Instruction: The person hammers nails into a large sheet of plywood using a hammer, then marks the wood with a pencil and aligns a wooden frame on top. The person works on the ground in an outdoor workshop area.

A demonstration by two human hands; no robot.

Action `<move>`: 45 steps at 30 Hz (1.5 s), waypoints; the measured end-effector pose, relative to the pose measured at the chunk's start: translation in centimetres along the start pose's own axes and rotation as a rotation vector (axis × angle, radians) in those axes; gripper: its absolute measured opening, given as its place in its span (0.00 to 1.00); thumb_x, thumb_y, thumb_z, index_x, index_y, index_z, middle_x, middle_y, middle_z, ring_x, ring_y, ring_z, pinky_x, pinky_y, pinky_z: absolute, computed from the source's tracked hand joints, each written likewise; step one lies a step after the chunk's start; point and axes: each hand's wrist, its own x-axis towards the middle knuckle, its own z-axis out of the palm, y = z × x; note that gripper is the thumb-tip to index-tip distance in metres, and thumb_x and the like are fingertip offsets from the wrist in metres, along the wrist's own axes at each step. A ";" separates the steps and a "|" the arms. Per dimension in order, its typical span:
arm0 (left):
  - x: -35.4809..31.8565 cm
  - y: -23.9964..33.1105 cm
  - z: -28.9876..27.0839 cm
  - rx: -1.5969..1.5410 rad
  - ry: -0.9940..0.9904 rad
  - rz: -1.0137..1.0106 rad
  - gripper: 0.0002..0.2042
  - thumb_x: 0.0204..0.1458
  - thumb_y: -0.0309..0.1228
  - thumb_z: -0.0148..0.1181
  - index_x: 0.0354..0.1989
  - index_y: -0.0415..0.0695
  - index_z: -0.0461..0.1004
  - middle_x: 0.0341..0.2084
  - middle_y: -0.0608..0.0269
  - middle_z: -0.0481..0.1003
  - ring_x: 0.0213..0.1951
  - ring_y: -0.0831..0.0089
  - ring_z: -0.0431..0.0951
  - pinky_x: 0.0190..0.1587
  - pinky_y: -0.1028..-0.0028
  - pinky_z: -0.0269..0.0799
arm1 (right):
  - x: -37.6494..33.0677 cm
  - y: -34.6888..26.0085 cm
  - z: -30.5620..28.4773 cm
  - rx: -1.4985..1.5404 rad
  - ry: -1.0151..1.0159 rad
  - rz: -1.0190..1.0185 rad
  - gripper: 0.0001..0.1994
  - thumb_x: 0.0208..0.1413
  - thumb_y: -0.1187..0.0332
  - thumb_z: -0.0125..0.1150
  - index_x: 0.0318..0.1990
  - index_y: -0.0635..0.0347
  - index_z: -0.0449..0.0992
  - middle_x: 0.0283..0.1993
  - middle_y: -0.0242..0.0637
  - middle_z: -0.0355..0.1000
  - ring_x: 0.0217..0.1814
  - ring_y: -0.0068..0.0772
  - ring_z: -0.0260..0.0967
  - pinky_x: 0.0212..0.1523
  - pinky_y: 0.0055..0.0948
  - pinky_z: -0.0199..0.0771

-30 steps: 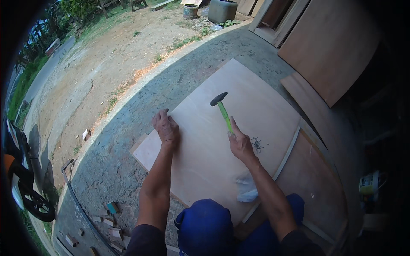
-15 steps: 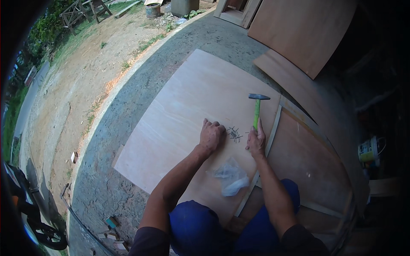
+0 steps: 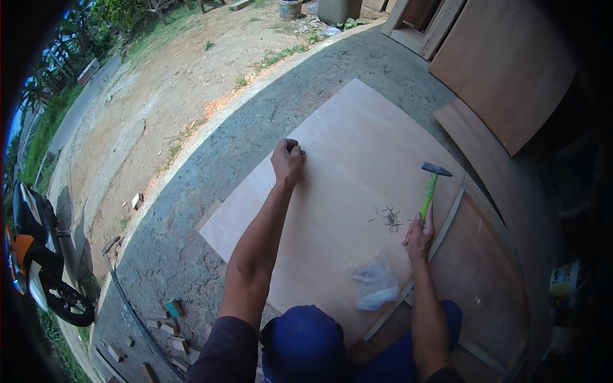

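Note:
My right hand (image 3: 419, 237) is wrapped round the green handle of a hammer (image 3: 430, 189), its steel head pointing away from me. The hand rests low over the right part of a pale plywood sheet (image 3: 357, 153). Over the sheet's far left part, my left hand (image 3: 288, 162) is closed with its fingers pinched together; anything between them is too small to name. A small pile of nails (image 3: 392, 221) lies on the plywood, just left of my right hand. Nearer to me sits a crumpled clear plastic bag (image 3: 375, 284).
To the right, a wooden frame (image 3: 452, 214) adjoins the sheet. Larger wood panels (image 3: 504, 70) stand at the back right. Wood offcuts (image 3: 177, 345) and a curved metal bar (image 3: 131, 303) lie on the concrete floor (image 3: 172, 246) at left. A motorbike (image 3: 48, 265) is parked beyond.
My left hand has left the nail pile and moved left and away across the plywood. My right hand still holds the hammer in much the same place. The view has turned left.

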 end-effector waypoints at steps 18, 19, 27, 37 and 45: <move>4.0 -0.4 -0.1 0.326 -0.007 0.182 0.15 0.53 0.28 0.62 0.50 0.45 0.75 0.38 0.57 0.83 0.40 0.67 0.82 0.45 0.68 0.76 | 0.8 -5.1 7.4 -0.350 -0.210 -0.254 0.31 0.66 0.72 0.47 0.75 0.59 0.49 0.51 0.55 0.75 0.32 0.40 0.75 0.35 0.34 0.76; 4.0 -0.4 -0.8 0.326 -0.003 0.194 0.14 0.53 0.27 0.62 0.49 0.44 0.75 0.38 0.56 0.83 0.39 0.67 0.82 0.44 0.68 0.76 | 0.5 -6.8 9.5 -0.381 -0.274 -0.299 0.31 0.66 0.72 0.47 0.75 0.59 0.49 0.53 0.60 0.74 0.35 0.47 0.76 0.38 0.38 0.76; 3.6 0.1 -1.1 0.351 -0.005 0.242 0.12 0.54 0.23 0.62 0.46 0.40 0.73 0.33 0.55 0.82 0.36 0.64 0.83 0.43 0.66 0.77 | 1.3 -9.2 20.0 -0.682 -0.587 -0.506 0.31 0.65 0.72 0.51 0.74 0.54 0.52 0.32 0.54 0.73 0.33 0.59 0.75 0.38 0.52 0.75; 3.4 -0.4 -2.0 0.542 0.036 0.409 0.20 0.57 0.27 0.60 0.57 0.37 0.66 0.39 0.51 0.82 0.45 0.54 0.82 0.57 0.56 0.69 | 2.0 -12.6 21.0 -0.871 -0.577 -0.583 0.32 0.63 0.72 0.50 0.75 0.50 0.53 0.28 0.50 0.73 0.28 0.56 0.75 0.32 0.50 0.77; 1.9 2.8 -5.0 1.044 -0.199 0.102 0.19 0.67 0.39 0.41 0.58 0.38 0.65 0.39 0.41 0.80 0.46 0.47 0.80 0.55 0.48 0.64 | 1.9 -11.5 21.4 -0.823 -0.582 -0.522 0.31 0.63 0.74 0.51 0.74 0.52 0.55 0.26 0.51 0.72 0.27 0.55 0.75 0.30 0.50 0.75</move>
